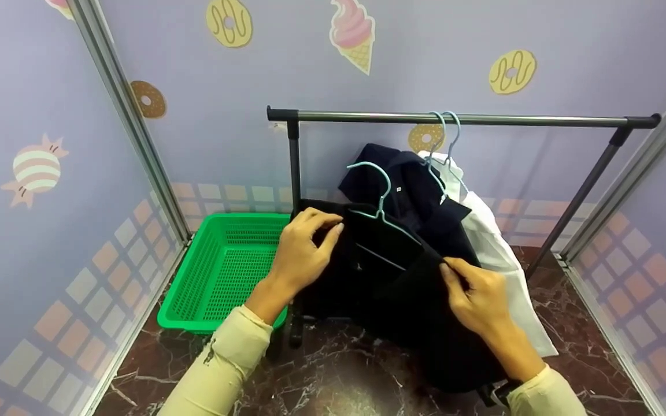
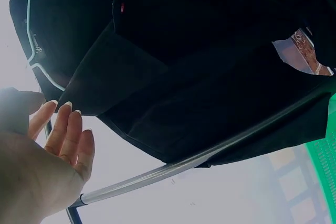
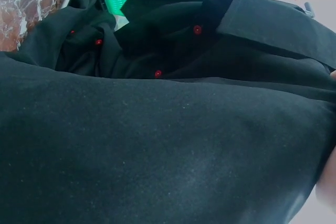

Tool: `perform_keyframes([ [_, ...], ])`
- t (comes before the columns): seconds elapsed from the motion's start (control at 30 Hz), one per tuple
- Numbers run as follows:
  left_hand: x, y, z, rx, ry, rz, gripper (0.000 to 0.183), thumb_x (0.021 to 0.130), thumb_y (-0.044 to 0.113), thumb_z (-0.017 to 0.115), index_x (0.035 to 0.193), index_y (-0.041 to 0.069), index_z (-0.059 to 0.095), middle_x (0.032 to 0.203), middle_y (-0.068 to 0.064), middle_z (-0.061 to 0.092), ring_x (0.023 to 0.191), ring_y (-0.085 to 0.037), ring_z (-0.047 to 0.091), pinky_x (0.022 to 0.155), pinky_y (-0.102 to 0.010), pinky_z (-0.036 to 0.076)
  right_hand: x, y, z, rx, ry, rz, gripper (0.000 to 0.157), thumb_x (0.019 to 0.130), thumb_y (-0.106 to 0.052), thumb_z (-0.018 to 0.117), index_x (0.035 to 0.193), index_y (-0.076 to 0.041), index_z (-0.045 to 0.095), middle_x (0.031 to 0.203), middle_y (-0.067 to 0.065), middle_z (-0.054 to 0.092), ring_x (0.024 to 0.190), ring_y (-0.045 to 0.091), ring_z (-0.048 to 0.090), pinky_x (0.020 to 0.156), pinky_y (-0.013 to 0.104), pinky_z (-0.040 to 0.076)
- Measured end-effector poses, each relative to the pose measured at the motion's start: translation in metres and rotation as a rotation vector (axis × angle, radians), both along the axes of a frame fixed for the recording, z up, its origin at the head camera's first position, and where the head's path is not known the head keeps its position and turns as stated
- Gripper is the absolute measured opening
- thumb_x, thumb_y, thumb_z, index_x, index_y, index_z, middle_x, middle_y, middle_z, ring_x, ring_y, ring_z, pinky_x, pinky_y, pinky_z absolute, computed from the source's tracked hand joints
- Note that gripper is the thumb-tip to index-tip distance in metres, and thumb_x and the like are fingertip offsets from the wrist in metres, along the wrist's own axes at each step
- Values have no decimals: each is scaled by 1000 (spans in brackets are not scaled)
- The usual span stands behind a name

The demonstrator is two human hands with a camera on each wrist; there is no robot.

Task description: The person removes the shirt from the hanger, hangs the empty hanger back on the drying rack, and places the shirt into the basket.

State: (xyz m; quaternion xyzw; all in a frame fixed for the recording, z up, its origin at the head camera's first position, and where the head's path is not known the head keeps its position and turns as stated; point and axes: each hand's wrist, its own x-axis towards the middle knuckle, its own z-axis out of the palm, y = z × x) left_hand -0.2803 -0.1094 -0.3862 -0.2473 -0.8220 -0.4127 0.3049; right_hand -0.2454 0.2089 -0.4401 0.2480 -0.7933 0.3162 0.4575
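Note:
A black collared shirt (image 1: 391,300) with red buttons (image 3: 197,29) hangs in front of the person, a light blue hanger (image 1: 380,214) inside its neck. The hanger's hook stands up free in front of the rail. My right hand (image 1: 477,294) pinches the shirt near the shoulder on the right; the cloth fills most of the right wrist view. Close to the collar on the other side is my left hand (image 1: 304,248), thumb and forefinger near each other. Its fingers (image 2: 71,135) look loose beside the collar edge in the left wrist view.
A metal rail (image 1: 356,117) on dark posts crosses behind the shirt. On it hang a dark navy garment (image 1: 385,167) and a white garment (image 1: 489,231) on blue hangers. A green plastic basket (image 1: 188,283) stands at the left on the brown marbled surface (image 1: 333,370).

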Motion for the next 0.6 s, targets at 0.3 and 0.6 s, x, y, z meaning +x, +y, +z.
perform_keyframes([
  [0.3, 1, 0, 2, 74, -9, -54, 17, 102, 17, 73, 113, 5, 80, 107, -8, 75, 100, -20, 73, 89, -39, 60, 0, 2, 0, 7, 19, 37, 18, 81, 8, 78, 95, -4, 82, 83, 9, 82, 70, 29, 77, 70, 29, 58],
  [0.6, -4, 14, 20, 53, 61, -119, 25, 97, 20, 81, 115, 3, 80, 109, -12, 74, 104, -25, 72, 94, -38, 60, 0, 2, 1, 7, -10, 101, 21, 81, 11, 77, 95, -4, 82, 83, 10, 82, 70, 28, 76, 77, 17, 58],
])
